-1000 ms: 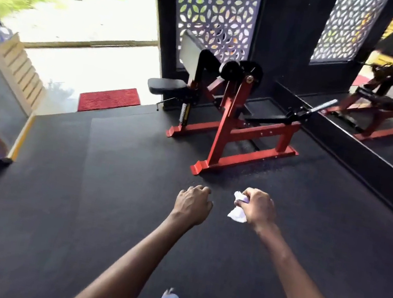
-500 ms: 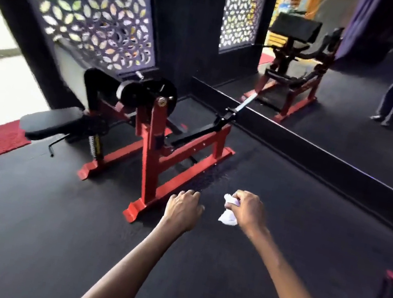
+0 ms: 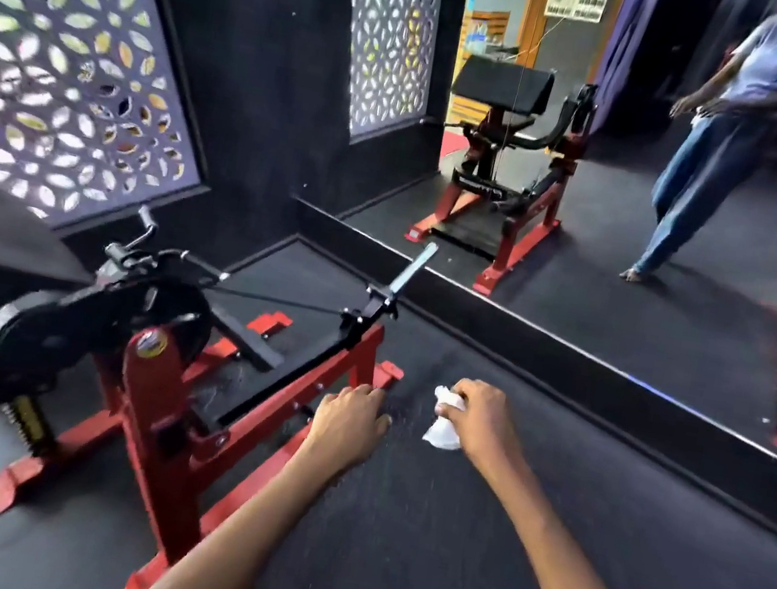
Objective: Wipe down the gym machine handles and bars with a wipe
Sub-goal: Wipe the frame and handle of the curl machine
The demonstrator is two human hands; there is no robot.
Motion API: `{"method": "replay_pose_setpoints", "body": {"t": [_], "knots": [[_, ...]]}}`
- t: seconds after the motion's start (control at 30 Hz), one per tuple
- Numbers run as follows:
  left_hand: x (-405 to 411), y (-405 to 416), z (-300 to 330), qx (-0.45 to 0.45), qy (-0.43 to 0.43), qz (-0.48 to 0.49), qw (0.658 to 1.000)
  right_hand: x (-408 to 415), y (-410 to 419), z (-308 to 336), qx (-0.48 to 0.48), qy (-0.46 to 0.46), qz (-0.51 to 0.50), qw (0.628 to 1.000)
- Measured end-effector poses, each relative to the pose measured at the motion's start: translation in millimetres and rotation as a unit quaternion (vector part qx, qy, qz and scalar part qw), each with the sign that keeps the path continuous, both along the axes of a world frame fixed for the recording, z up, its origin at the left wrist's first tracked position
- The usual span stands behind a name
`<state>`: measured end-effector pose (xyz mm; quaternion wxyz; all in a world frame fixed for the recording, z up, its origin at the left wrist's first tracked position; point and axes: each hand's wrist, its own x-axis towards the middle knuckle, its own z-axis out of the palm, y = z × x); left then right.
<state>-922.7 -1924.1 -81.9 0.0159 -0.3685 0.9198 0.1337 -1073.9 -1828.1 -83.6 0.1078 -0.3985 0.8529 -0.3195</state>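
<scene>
Since the wipe point(image 3: 443, 419) is off every surface, I'd judge no wiping is underway — nothing shows any bar done yet. Right hand point(image 3: 482, 425) grips the crumpled white wipe, fingers curled round it; it bulges out on the thumb side and hangs below the knuckles. Left hand point(image 3: 350, 419) is curled into a loose fist, holding nothing, just beside the right.

The red-framed machine point(image 3: 166, 380) sits ahead-left of the left fingers. Its chrome bar point(image 3: 412, 270) sticks up well beyond both sets of fingertips; the small black crank handle point(image 3: 147, 223) is further left.

Count: one wipe, two hands, one machine on this side of the mirror point(image 3: 693, 242) — the rest is reflection. Left to do, by my read: handles and bars, all of it.
</scene>
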Motion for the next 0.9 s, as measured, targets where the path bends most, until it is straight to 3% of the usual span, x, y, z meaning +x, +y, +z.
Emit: {"method": "replay_pose_setpoints", "body": {"t": [0.67,0.9], "knots": [[-364.3,-399.1,-3.2,0.034,0.044,0.027,0.998,-349.1,-393.1,33.1,0.073,0.044,0.034,0.996],[-471.5,-505.5,-19.7,0.055,0.035,0.057,0.996,-466.3,-504.6,8.2,0.107,0.018,0.055,0.993]]}}
